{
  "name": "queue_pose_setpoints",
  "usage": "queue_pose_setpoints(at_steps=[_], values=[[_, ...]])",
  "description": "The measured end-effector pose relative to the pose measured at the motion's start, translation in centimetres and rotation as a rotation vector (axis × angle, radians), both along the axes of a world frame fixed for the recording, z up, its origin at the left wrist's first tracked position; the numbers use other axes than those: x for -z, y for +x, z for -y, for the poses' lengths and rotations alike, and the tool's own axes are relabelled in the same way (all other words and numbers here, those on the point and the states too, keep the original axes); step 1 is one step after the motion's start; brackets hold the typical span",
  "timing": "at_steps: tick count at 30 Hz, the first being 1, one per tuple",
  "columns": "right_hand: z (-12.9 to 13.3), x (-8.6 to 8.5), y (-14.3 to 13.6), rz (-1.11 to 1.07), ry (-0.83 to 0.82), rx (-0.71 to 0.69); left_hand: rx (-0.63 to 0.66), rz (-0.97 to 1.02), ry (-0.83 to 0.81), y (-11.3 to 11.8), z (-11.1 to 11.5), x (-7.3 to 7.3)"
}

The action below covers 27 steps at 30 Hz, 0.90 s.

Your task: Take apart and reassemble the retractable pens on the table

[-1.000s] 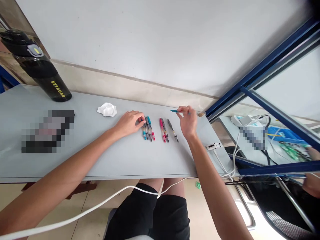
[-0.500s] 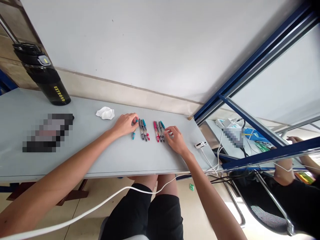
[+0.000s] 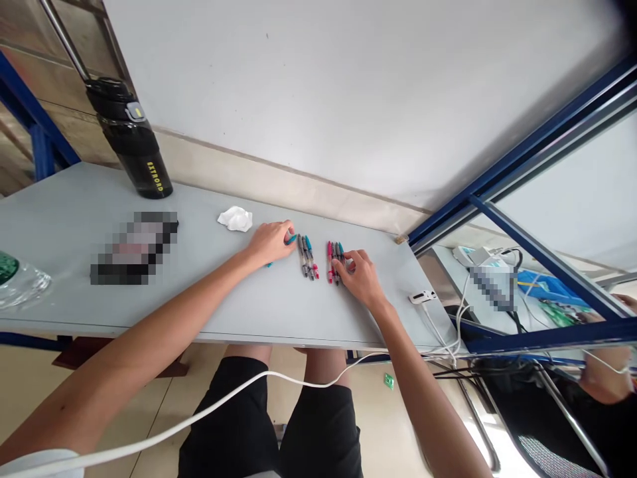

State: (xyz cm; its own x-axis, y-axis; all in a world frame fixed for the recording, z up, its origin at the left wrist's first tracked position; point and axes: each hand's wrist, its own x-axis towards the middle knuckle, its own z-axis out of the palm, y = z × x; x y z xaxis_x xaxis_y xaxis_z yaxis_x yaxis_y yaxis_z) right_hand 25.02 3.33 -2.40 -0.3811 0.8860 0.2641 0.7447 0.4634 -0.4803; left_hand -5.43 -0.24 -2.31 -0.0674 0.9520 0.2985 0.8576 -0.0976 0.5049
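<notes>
My left hand pinches a teal pen tilted under its fingers, one end of it poking out past the fingertips; my hand covers the pen's middle. Just right of it, a small row of pens with grey and teal upper ends lies side by side on the table. A second row of pens, pink, grey and teal at the top, lies further right. At this row's right edge my right hand has its thumb and fingers closed about the teal-topped pen, partly hiding its lower part.
On the grey table are crumpled white tissue, a blurred dark object, a black bottle, a clear bottle and a white plug-like device. A white cable crosses my lap. Another person's arm shows at right.
The view has swung left, bringing the clear bottle in. The teal pen in my left hand has tilted, its upper end towards the left row. My right thumb has moved in over the right row.
</notes>
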Motion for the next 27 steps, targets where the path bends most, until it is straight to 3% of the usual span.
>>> queue_pose_setpoints(at_steps=[4, 9, 13, 17, 27], values=[[0.7, 0.1, -0.3, -0.035, 0.026, -0.018, -0.039, 0.218, 0.035, -0.1, -0.5, 0.3], [0.6, 0.2, 0.0, -0.056, 0.038, -0.033, 0.054, 0.977, 0.092, 0.1, -1.4, 0.0], [0.0, 0.2, 0.3, -0.057, 0.031, -0.035, 0.205, 1.342, 0.178, 0.1, -1.4, -1.1], [-0.3, 0.1, 0.4, -0.065, 0.024, -0.036, 0.286, 1.423, 0.187, 0.0, -1.1, -1.6], [-0.7, -0.9, -0.7, -0.071, 0.100, -0.097, 0.307, 1.461, 0.102, 0.3, -1.0, -1.2]])
